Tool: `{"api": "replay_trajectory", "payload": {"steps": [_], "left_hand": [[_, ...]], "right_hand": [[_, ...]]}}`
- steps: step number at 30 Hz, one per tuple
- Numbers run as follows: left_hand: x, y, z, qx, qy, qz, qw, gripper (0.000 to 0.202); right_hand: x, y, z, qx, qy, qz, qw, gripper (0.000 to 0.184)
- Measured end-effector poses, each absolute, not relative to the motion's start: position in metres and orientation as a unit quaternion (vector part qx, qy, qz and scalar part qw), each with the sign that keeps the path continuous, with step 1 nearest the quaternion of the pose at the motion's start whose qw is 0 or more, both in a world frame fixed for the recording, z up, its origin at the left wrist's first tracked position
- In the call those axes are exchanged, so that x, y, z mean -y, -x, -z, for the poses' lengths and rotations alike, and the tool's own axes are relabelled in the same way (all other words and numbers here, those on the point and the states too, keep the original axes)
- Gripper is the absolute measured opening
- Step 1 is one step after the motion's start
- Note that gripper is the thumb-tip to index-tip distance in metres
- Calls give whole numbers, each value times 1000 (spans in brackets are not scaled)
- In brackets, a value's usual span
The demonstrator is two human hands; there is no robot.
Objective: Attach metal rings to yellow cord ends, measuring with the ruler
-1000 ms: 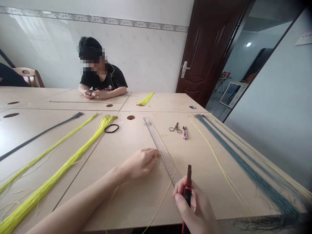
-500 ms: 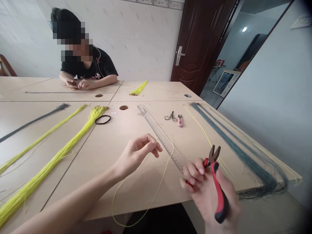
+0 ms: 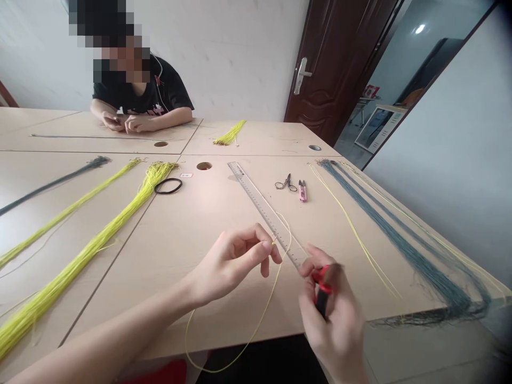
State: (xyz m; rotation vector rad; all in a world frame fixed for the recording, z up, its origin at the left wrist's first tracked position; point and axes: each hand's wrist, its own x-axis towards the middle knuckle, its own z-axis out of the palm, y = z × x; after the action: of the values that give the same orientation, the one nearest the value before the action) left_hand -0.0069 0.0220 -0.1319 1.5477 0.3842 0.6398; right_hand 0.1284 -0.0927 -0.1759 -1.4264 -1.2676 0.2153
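Between thumb and forefinger, my left hand [image 3: 236, 258] pinches the end of a thin yellow cord [image 3: 262, 314]. The cord loops down past the table's front edge and curves back up beside the hand. My right hand [image 3: 334, 309] is closed around red-and-black pliers [image 3: 323, 280], whose jaws are smeared by motion and point to the right. Under and beyond my left hand, a clear ruler [image 3: 260, 205] lies slantwise on the table. Small scissors [image 3: 286, 184] and pink thread snips [image 3: 303, 191] rest to the right of the ruler.
Yellow cord bundles [image 3: 96, 250] and a grey bundle [image 3: 56, 184] lie at left, with a black band [image 3: 168, 185]. Blue-grey cords [image 3: 384, 224] hang over the right edge. A person [image 3: 140, 101] sits across the table [image 3: 200, 213], both hands near a phone.
My right hand has turned the pliers over and moved left, closer to my left hand. My left hand has shifted slightly right with the cord. The camera view has tilted down a little.
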Motion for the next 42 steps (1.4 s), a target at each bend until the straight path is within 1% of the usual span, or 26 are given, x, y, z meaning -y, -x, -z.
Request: {"api": "replay_trajectory", "payload": {"steps": [2,4,18,25,34,42], "left_hand": [[-22,7,132,-161,-686,-277,653,22],[-21,7,132,-153,-690,-273,653,22],[-20,8,135,-124,-679,-237,684,22],[-18,9,133,-130,-675,-226,690,21],[-19,9,133,-132,-677,-226,688,21],[-20,8,134,-137,-682,-233,679,23]], "right_hand": [[90,-135,177,587,624,-36,515,45],[87,-138,178,607,622,-8,494,47],[85,-138,184,620,631,34,466,57],[82,-137,184,623,629,59,461,53],[83,-136,183,616,632,62,466,46],[83,-135,181,619,639,41,455,30]]}}
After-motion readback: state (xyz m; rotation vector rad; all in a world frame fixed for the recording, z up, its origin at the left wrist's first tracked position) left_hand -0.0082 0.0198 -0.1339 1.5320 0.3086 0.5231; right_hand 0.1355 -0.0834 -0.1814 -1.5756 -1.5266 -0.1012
